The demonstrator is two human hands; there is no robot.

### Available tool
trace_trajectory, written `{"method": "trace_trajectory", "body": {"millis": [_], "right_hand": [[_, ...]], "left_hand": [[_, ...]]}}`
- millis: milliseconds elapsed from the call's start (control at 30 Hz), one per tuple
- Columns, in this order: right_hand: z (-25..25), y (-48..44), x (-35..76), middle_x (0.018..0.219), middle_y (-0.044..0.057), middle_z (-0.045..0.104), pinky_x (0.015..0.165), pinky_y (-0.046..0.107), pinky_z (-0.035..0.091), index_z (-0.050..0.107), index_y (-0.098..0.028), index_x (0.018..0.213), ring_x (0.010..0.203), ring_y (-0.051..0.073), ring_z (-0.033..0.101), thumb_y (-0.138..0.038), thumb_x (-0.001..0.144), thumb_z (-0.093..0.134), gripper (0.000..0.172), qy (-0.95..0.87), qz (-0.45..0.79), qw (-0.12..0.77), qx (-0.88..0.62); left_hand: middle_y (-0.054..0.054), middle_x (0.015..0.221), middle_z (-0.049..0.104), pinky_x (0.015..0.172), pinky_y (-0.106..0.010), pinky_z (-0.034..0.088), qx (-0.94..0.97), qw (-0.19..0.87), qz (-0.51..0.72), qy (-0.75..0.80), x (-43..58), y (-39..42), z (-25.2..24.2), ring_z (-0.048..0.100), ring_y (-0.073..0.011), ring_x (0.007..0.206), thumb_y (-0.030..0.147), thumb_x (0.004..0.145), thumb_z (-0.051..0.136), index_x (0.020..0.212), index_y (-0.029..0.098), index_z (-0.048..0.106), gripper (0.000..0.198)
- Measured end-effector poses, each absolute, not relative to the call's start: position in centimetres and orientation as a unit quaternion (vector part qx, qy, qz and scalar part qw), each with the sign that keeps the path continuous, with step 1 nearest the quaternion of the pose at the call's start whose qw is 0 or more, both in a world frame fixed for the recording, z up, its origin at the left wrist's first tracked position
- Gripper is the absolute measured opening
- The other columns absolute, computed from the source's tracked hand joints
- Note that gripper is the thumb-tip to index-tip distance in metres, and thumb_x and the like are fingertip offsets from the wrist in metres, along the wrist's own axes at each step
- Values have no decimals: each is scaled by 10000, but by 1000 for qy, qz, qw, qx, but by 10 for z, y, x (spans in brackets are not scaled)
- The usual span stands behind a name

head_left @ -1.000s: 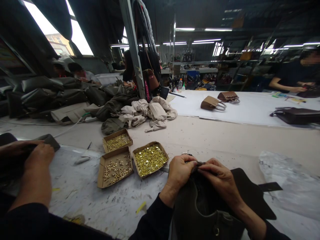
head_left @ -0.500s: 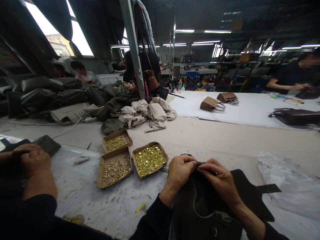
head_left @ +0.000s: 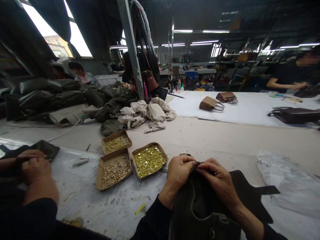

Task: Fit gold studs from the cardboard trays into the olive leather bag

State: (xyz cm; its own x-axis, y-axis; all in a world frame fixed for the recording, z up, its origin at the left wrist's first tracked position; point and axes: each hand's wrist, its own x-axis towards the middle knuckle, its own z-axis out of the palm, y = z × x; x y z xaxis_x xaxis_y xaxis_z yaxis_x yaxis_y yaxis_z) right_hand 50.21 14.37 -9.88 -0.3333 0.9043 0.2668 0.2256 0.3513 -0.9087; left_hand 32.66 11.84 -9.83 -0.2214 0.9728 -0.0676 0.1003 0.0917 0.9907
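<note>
A dark olive leather bag (head_left: 200,210) stands open in front of me on the worktable (head_left: 220,140). My left hand (head_left: 178,175) and my right hand (head_left: 220,181) both pinch the bag's top rim, fingertips nearly touching. What sits between the fingertips is too small to make out. Just left of my left hand lie three shallow cardboard trays (head_left: 149,159) filled with several small gold metal fittings.
A co-worker's hands (head_left: 35,168) rest on dark leather at the left edge. Piles of olive and beige fabric (head_left: 147,113) lie behind the trays. Brown handbags (head_left: 211,104) sit on the white far surface. Crumpled clear plastic (head_left: 290,181) lies at right. Another person works at far right.
My hands have stayed on the bag's rim. The co-worker's hands at left have drawn back toward the table's near edge.
</note>
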Motion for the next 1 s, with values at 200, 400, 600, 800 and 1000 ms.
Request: {"method": "trace_trajectory", "body": {"millis": [200,400,600,800,1000], "right_hand": [[-99,142,502,861,13,638,758,307,484,740,-254,852,838,208,599,-421,880,771,172,-697,412,411,-419],[-98,146,500,722,-56,537,626,292,414,580,-243,901,661,167,504,-455,757,835,362,-649,418,406,-489],[-92,151,498,669,-62,515,623,307,405,643,-250,1074,638,186,508,-461,795,753,366,-681,417,342,-495],[-88,146,493,893,8,689,732,343,469,665,-255,1055,767,219,604,-440,874,666,259,-738,378,321,-458],[-87,147,493,892,16,701,733,344,457,664,-254,988,786,232,626,-431,876,646,210,-756,330,316,-470]], "left_hand": [[-49,876,796,772,-279,543,444,433,503,602,327,118,-98,707,-210,846,281,785,710,903,212,845,192],[-45,884,804,810,-291,541,440,429,505,606,326,116,-98,713,-215,869,271,772,721,891,214,844,180],[-57,883,803,785,-295,536,444,427,513,598,326,116,-95,715,-224,868,261,775,698,874,200,843,186],[-60,875,802,800,-305,544,444,423,516,599,325,113,-91,720,-228,865,241,775,692,871,197,839,181],[-57,893,802,854,-313,546,451,418,519,594,323,109,-88,725,-231,893,244,780,697,875,194,832,172]]}}
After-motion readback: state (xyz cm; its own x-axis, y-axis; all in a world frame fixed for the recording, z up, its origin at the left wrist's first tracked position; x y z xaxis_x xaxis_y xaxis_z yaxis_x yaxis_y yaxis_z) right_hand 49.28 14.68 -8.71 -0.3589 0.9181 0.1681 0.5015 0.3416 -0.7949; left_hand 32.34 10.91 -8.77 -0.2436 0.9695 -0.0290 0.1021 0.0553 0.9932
